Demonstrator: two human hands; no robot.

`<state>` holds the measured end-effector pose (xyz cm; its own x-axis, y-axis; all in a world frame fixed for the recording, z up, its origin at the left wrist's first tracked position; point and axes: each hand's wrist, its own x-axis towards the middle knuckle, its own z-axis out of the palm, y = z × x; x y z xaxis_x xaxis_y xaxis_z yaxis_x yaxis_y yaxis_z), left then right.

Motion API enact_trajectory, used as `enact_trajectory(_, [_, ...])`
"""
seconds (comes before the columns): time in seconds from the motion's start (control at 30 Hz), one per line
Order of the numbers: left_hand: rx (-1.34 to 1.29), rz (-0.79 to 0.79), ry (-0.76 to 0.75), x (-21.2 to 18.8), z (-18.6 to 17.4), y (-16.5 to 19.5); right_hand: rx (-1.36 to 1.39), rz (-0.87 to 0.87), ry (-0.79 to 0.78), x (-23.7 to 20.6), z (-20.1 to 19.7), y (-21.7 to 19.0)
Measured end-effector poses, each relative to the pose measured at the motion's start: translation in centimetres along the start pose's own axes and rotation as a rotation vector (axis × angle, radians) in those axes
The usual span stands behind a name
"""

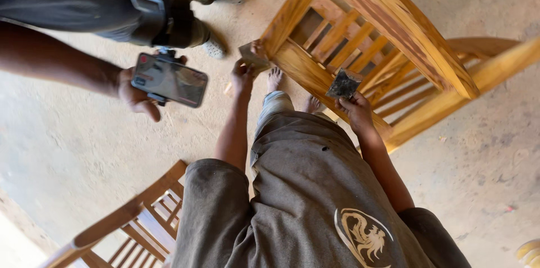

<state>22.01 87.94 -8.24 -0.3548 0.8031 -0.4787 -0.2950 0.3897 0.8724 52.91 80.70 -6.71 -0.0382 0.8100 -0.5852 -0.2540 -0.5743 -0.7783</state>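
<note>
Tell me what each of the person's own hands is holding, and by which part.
The left hand pinches a small tan sheet by its lower edge, against the wooden chair. The right hand grips a dark worn sheet by its bottom edge.

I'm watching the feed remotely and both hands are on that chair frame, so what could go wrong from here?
1. The left hand pinches a scrap of sandpaper at the chair frame corner; fingertips could scrape the wooden edge.
2. Bare feet stand right under the frame; if it tips or slips, it may land on them.
3. Another person's hand with a phone hovers close by and could get bumped.
</note>
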Motion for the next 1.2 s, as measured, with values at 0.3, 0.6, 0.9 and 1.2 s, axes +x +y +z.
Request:
enact_trajectory(0.3, [0.718, 0.215, 0.150, 1.3, -2.1, 0.4, -0.146, 0.048, -0.031, 7.7, 11.8, -4.6])
enact_trajectory(0.6, [1.008, 0.117, 0.032, 2.1, -3.4, 0.8, -0.354, -0.040, -0.034, 14.3, 17.7, -6.4])
enact_trajectory(0.9, [0.910, -0.024, -0.077, 2.2, -6.4, 1.5, -0.290, -0.115, 0.029, 15.9, 19.4, -7.2])
enact_trajectory(1.2, [0.696, -0.462, 0.067, -7.7, -13.8, -3.5, -0.289, -0.240, 0.043, 13.5, 16.7, -5.0])
